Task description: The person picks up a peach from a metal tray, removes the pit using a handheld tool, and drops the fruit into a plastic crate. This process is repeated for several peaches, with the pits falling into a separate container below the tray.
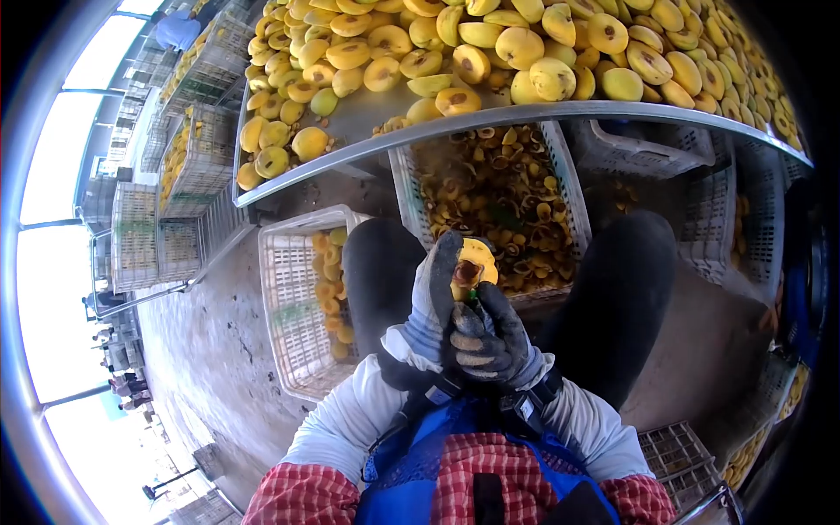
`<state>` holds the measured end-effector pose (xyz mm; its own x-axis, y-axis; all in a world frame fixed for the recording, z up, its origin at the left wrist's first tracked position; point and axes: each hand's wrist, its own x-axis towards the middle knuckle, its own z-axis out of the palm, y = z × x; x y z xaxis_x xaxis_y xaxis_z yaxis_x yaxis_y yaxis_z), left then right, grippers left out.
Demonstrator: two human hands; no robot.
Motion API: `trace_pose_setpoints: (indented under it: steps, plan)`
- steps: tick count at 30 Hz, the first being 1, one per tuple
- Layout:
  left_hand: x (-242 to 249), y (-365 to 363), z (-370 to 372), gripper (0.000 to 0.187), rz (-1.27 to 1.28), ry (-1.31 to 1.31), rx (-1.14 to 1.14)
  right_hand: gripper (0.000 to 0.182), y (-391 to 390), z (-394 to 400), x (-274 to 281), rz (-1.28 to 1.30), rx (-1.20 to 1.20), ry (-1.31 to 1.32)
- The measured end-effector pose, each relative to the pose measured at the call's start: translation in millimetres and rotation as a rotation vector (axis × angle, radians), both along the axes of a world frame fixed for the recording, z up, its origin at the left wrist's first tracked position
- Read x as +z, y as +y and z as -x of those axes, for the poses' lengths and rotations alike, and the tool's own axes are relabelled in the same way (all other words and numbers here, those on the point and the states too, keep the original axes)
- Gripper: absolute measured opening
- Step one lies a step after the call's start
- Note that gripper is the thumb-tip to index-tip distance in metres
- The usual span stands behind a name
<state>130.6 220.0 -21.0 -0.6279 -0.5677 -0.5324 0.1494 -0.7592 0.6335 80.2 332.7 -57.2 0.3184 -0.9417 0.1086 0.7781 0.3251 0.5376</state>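
In its grey-and-white glove, my left hand (430, 293) is closed around a halved yellow peach (480, 255), cut face up with a reddish-brown centre showing. My gloved right hand (492, 343) is wrapped around a small tool with a green part (473, 296). That tool's working end lies at the peach's centre, and its exact kind is hidden by the fingers. Both hands are close together above my lap, between my knees. Beyond them stands a white crate (404, 179) holding many brown and yellow fruit scraps (499, 188).
A metal-edged table (367, 147) heaped with halved yellow peaches (516, 48) spans the front. At left, a white crate (289, 306) contains peach halves. Stacked crates (136, 236) line the far left, where a person (178, 31) is visible. More crates (731, 219) stand at right.
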Motion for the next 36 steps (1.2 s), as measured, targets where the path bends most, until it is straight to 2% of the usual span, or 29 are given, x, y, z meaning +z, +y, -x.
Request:
trace_pose_setpoints:
  steps: [6, 9, 11, 12, 13, 14, 15, 16, 18, 20, 21, 24, 28, 29, 30, 32, 34, 36]
  plan:
    - [13.7, 0.1, -6.2, 0.040, -0.006, -0.061, 0.086, 0.058, -6.9, -3.9, 12.7, -0.026, 0.036, -0.053]
    - [6.3, -1.9, -12.7, 0.038, -0.111, -0.040, 0.162, 0.058, -7.5, -7.7, 10.1, -0.182, 0.106, 0.136]
    - [-31.9, -7.2, -22.8, 0.030, 0.089, -0.001, 0.064, 0.059, -0.5, -8.7, -4.0, -0.081, 0.106, 0.199]
    - [-13.9, -2.9, -17.6, 0.022, 0.204, -0.058, 0.132, 0.060, -4.9, -10.4, -10.0, 0.104, 0.022, 0.105]
    - [3.8, 2.7, -11.8, 0.016, 0.318, -0.127, 0.199, 0.063, 3.7, 1.9, -14.2, 0.036, 0.132, 0.130]
    - [-8.7, 1.8, -14.2, 0.015, 0.483, -0.096, 0.098, 0.065, 4.4, 5.1, -14.3, 0.029, 0.139, 0.126]
    - [-6.1, -3.2, -19.6, 0.016, 0.675, -0.193, -0.005, 0.070, 4.4, 7.1, -24.8, 0.096, 0.133, 0.134]
    - [-19.7, -4.2, -19.1, 0.021, 0.608, -0.104, 0.042, 0.070, 0.1, 6.4, -34.9, 0.138, 0.171, 0.097]
    - [-57.4, -8.1, -20.7, 0.025, 0.450, -0.136, 0.154, 0.041, 1.7, 12.2, -12.7, -0.374, 0.242, 0.588]
    - [-92.5, -12.7, -29.1, 0.028, 0.301, 0.056, 0.228, 0.049, -13.2, -14.3, -15.2, -0.015, 0.215, 0.062]
    - [-85.4, -10.6, -32.1, 0.026, 0.103, 0.203, 0.338, 0.053, -15.7, -23.9, -18.1, 0.143, 0.203, -0.211]
    - [-104.5, -16.7, -47.6, 0.026, 0.231, 0.377, 0.211, 0.049, -16.3, -14.0, -36.6, 0.171, 0.301, -0.028]
    - [-12.6, -17.8, -69.3, 0.031, -0.211, -0.090, 0.539, 0.041, -23.5, -4.3, -36.1, -0.030, 0.192, 0.394]
    - [-33.2, -17.1, -73.2, 0.031, 0.040, 0.015, 0.496, 0.040, -23.2, -5.9, -36.1, -0.080, 0.144, 0.552]
    - [-52.0, -19.4, -76.4, 0.034, 0.280, -0.164, 0.417, 0.040, -23.3, -5.6, -35.5, -0.123, 0.088, 0.742]
    - [-30.7, -16.8, -81.4, 0.040, 0.755, -0.521, 0.242, 0.041, -23.0, -5.3, -38.8, -0.166, -0.067, 1.209]
    - [-7.4, -9.1, -85.6, 0.039, 0.827, -0.620, 0.083, 0.045, -19.7, -5.1, -44.6, -0.161, -0.241, 1.565]
    - [-1.8, -3.8, -81.7, 0.040, 0.870, -0.645, -0.003, 0.051, -15.9, -3.4, -51.9, -0.149, -0.365, 1.744]
